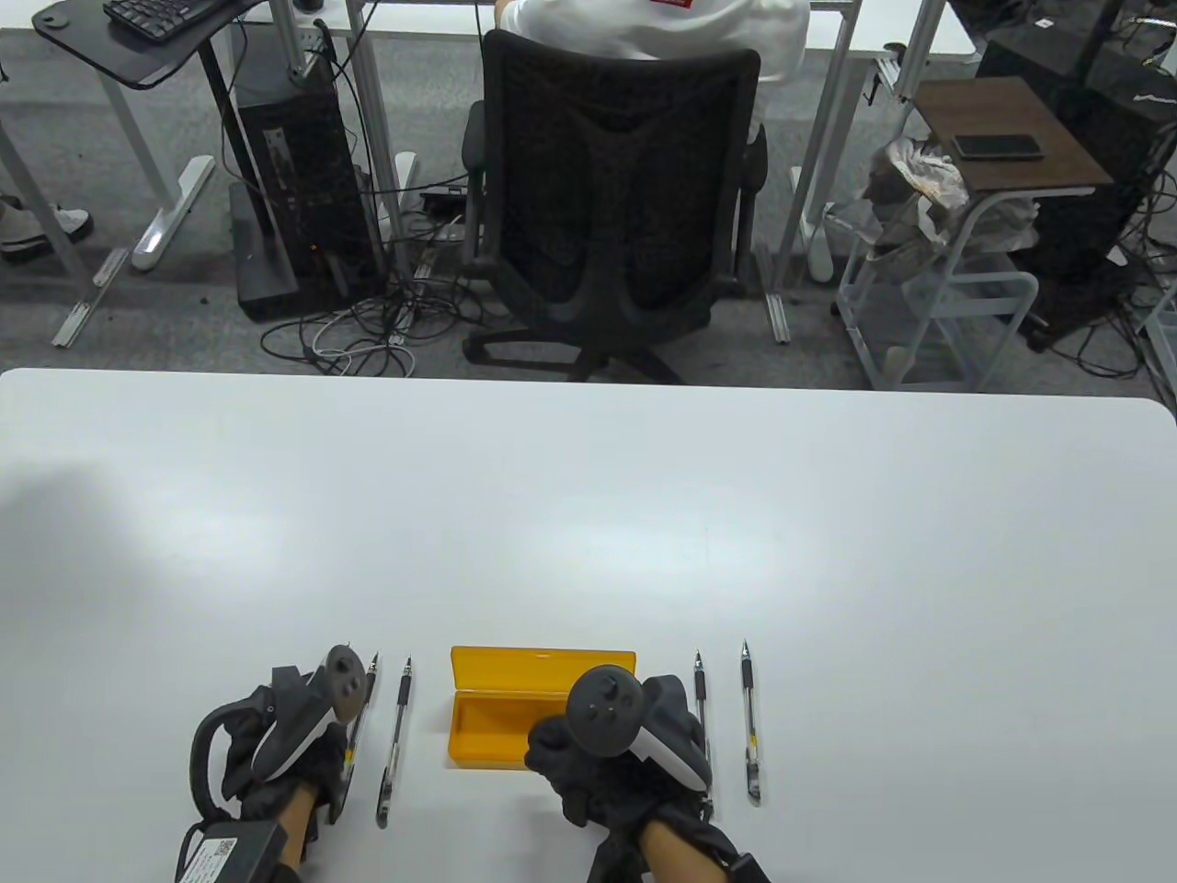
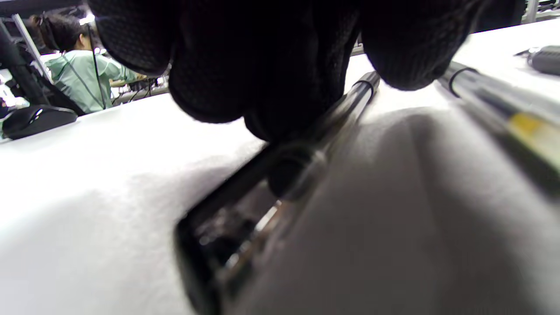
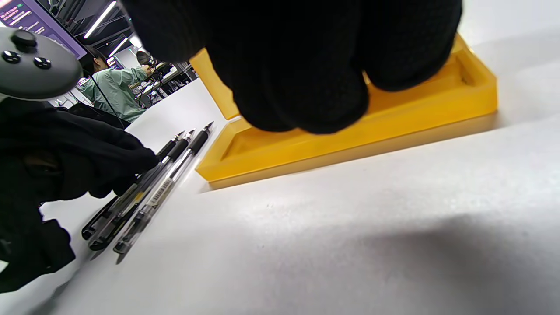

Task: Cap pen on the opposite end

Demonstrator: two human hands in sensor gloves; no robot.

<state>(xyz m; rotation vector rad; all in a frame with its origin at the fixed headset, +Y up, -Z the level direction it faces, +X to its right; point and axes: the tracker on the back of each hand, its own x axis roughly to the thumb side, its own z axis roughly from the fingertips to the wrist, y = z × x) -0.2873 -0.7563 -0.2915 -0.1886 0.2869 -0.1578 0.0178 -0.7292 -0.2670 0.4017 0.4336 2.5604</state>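
Several capped black pens lie on the white table. My left hand [image 1: 317, 763] is down over the leftmost pen [image 1: 371, 679]. In the left wrist view my fingers [image 2: 210, 87] close around that pen's barrel [image 2: 359, 92] while it lies on the table, its clip end nearest the camera. A second pen [image 1: 395, 736] lies just to its right, also in the left wrist view [image 2: 503, 109]. My right hand [image 1: 588, 773] hovers, loosely curled and empty, at the front right corner of an open yellow pen case [image 1: 542, 664].
Two more pens [image 1: 702, 699] [image 1: 749, 727] lie right of the case. The case's tray [image 3: 393, 113] is empty. The right wrist view shows my left hand [image 3: 109, 162] on the left group of pens [image 3: 175, 170]. The table's far half is bare white.
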